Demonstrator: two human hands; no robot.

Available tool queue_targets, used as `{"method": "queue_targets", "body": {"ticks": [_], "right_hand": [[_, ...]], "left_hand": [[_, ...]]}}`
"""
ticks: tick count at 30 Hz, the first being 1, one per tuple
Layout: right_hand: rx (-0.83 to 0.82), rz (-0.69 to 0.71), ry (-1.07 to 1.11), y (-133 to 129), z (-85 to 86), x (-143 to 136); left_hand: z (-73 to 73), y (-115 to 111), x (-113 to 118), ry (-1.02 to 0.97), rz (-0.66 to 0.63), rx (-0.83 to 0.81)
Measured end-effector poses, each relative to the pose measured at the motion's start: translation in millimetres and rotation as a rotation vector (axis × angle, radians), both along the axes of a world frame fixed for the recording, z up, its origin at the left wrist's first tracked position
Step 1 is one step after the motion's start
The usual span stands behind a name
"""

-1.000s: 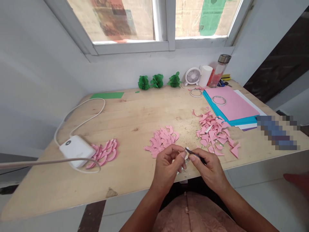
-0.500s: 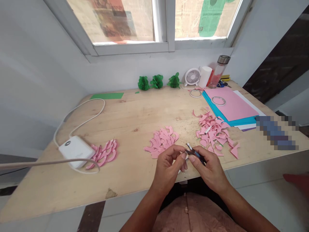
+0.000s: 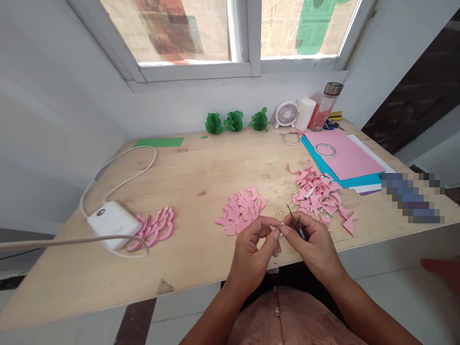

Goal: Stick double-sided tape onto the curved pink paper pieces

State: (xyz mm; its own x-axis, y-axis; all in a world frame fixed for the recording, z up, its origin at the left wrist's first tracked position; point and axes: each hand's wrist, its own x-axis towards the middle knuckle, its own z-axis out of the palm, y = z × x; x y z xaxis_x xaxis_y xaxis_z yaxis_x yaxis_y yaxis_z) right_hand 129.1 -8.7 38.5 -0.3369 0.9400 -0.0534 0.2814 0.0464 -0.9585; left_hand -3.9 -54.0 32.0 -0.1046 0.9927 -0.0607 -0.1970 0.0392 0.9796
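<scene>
Near the table's front edge, my left hand [image 3: 253, 247] pinches a small pale piece [image 3: 282, 225] between thumb and forefinger; what it is made of is too small to tell. The thumb of my right hand [image 3: 312, 242] meets the same piece. Dark scissors [image 3: 295, 223] sit in my right hand, their thin blades pointing up and away. Just beyond my left hand lies a pile of curved pink paper pieces [image 3: 240, 208]. A looser heap of pink scraps [image 3: 316, 191] spreads beyond my right hand.
A white power bank [image 3: 114, 224] with a looping cable covers part of another pink pile [image 3: 158, 227] at left. Green paper shapes [image 3: 234, 121], a small fan [image 3: 287, 114] and a glass bottle [image 3: 326, 108] line the back. Stacked coloured sheets [image 3: 352, 155] lie at right.
The scissors have turned away from my left fingertips and now sit further right in my right hand. My right thumb has come to the pale piece at my left fingertips.
</scene>
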Motion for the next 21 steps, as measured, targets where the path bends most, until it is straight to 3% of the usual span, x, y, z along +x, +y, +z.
{"method": "queue_targets", "body": {"ticks": [13,21], "right_hand": [[-0.044,-0.037,0.049,-2.2,0.0,-4.7],[-0.133,-0.087,0.136,-1.8,-0.5,-6.2]], "left_hand": [[1.3,-5.5,0.7,0.420,0.096,0.119],[0.7,-8.0,1.8,0.449,0.102,0.131]]}}
